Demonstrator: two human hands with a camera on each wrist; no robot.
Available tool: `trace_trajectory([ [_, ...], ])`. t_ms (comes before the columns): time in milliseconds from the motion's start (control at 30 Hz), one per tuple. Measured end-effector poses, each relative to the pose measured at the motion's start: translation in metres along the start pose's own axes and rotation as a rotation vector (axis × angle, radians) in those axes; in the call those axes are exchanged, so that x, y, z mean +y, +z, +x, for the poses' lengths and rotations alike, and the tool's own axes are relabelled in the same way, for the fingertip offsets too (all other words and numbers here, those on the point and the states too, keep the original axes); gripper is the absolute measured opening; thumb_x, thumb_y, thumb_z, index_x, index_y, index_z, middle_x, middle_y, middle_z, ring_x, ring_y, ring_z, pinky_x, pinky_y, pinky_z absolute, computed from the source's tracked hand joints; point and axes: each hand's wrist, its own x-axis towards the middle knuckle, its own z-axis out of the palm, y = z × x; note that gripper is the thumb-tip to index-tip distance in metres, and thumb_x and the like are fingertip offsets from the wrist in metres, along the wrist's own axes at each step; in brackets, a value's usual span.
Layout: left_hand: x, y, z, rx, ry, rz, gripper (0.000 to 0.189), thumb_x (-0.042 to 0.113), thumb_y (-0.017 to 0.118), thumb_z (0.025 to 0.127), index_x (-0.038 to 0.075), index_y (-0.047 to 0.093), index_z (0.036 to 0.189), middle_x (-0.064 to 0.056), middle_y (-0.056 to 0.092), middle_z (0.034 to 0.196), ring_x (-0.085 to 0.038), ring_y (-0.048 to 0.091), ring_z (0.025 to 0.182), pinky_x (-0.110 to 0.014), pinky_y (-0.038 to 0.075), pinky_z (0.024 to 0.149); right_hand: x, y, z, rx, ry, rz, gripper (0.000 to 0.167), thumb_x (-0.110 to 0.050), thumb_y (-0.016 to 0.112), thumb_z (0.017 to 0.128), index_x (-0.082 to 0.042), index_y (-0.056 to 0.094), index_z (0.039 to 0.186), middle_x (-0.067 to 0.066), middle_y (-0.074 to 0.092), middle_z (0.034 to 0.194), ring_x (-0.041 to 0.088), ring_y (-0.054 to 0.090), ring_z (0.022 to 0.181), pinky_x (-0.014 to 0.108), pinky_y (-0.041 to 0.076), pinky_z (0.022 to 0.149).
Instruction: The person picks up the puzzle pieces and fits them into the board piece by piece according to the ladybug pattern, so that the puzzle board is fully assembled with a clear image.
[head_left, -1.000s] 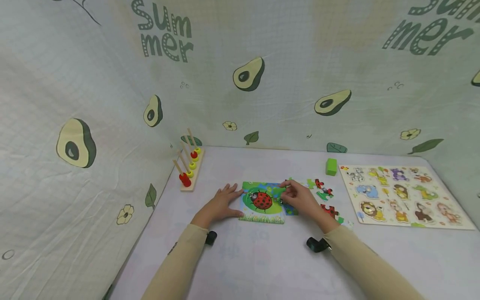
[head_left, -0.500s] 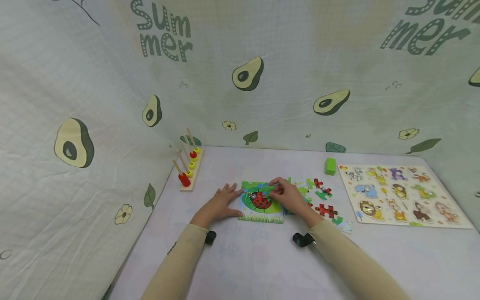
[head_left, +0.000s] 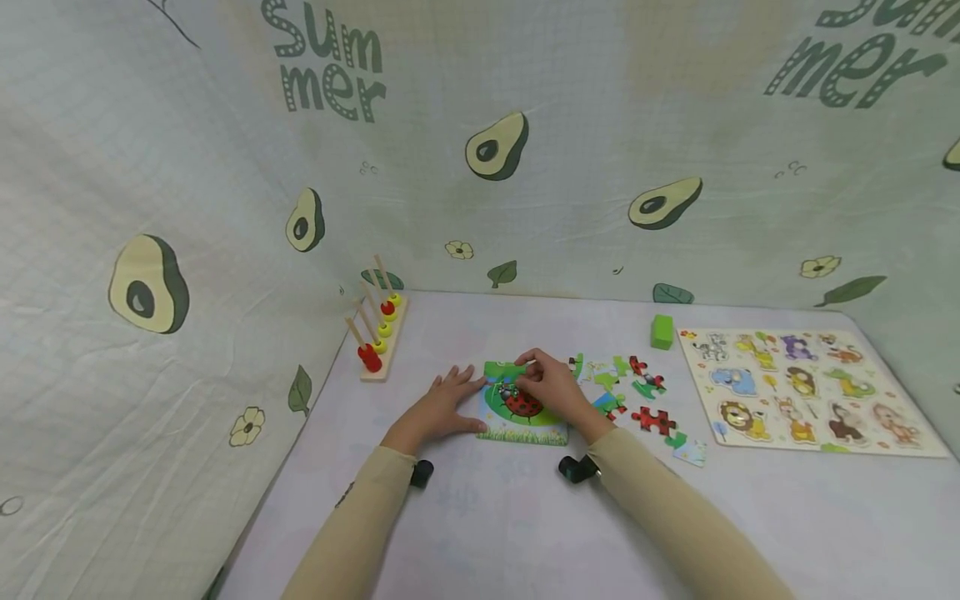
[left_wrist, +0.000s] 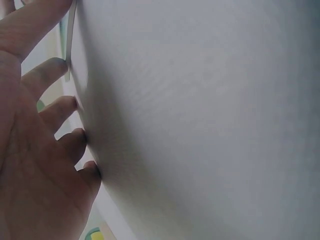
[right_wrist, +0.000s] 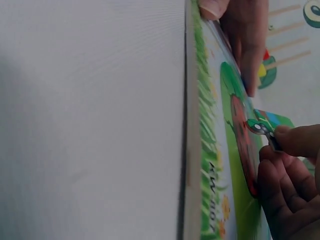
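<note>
A thin square puzzle board (head_left: 525, 436) with a red ladybug picture on green lies flat on the table. My left hand (head_left: 442, 408) rests at its left side, fingers spread, thumb and index finger right at the board's edge. In the left wrist view the other fingertips meet the white table surface. My right hand (head_left: 551, 387) is over the upper part of the board. In the right wrist view its thumb and fingers pinch a jigsaw piece (right_wrist: 272, 120) printed in green and blue with a ladybug's head, held tilted just above the ladybug picture.
Loose jigsaw pieces (head_left: 654, 420) lie scattered right of the board. A green block (head_left: 662, 332) stands behind them. An animal peg board (head_left: 817, 408) occupies the far right. At the back left is a wooden peg stand (head_left: 386, 337) with red and yellow beads.
My right hand has moved left over the board with the jigsaw piece, from its right edge to its upper middle, uncovering more loose pieces. The left hand has stayed in place.
</note>
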Motion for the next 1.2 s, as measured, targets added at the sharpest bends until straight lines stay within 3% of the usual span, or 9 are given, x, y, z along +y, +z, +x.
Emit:
trace_trajectory([
  [200, -0.001, 0.000, 0.002, -0.004, -0.004, 0.002, 0.088, 0.053, 0.078, 0.085, 0.024, 0.039, 0.159, -0.005, 0.019, 0.169, -0.030, 0.003, 0.157, -0.050, 0.003, 0.126, -0.002, 0.010, 0.006, 0.008, 0.011, -0.029, 0.027, -0.021, 0.073, 0.096, -0.015, 0.064, 0.120, 0.000, 0.070, 0.094, 0.016, 0.067, 0.086, 0.040, 0.057, 0.078],
  [433, -0.001, 0.000, 0.001, -0.007, 0.001, 0.007, 0.088, 0.052, 0.078, 0.086, 0.024, 0.038, 0.159, -0.005, 0.018, 0.169, -0.030, 0.003, 0.157, -0.050, 0.002, 0.126, -0.004, 0.022, 0.010, -0.036, 0.034, -0.106, 0.031, -0.024, 0.073, 0.096, -0.015, 0.063, 0.123, -0.002, 0.067, 0.096, 0.012, 0.062, 0.079, 0.036, 0.055, 0.074],
  [800, 0.004, -0.003, -0.004, -0.009, 0.010, -0.027, 0.087, 0.048, 0.078, 0.087, 0.022, 0.038, 0.159, -0.005, 0.018, 0.169, -0.030, 0.002, 0.157, -0.050, 0.002, 0.126, -0.011, 0.026, 0.009, -0.016, 0.040, -0.244, 0.033, -0.024, 0.074, 0.095, -0.011, 0.068, 0.125, 0.009, 0.058, 0.116, 0.021, 0.060, 0.090, 0.043, 0.054, 0.082],
  [967, 0.001, -0.001, -0.002, -0.005, 0.017, -0.034, 0.087, 0.048, 0.079, 0.087, 0.022, 0.039, 0.159, -0.006, 0.019, 0.169, -0.031, 0.003, 0.157, -0.051, 0.002, 0.126, -0.010, 0.025, 0.008, -0.025, 0.015, -0.234, 0.039, -0.022, 0.073, 0.095, -0.009, 0.064, 0.131, 0.010, 0.058, 0.123, 0.021, 0.060, 0.089, 0.043, 0.053, 0.082],
  [1200, 0.004, -0.004, -0.004, -0.005, 0.013, -0.027, 0.086, 0.048, 0.078, 0.087, 0.021, 0.039, 0.159, -0.007, 0.018, 0.169, -0.031, 0.003, 0.157, -0.050, 0.002, 0.126, -0.008, 0.017, 0.007, -0.101, -0.037, -0.178, 0.041, -0.019, 0.073, 0.095, -0.011, 0.063, 0.134, 0.008, 0.057, 0.132, 0.020, 0.060, 0.091, 0.043, 0.053, 0.083],
])
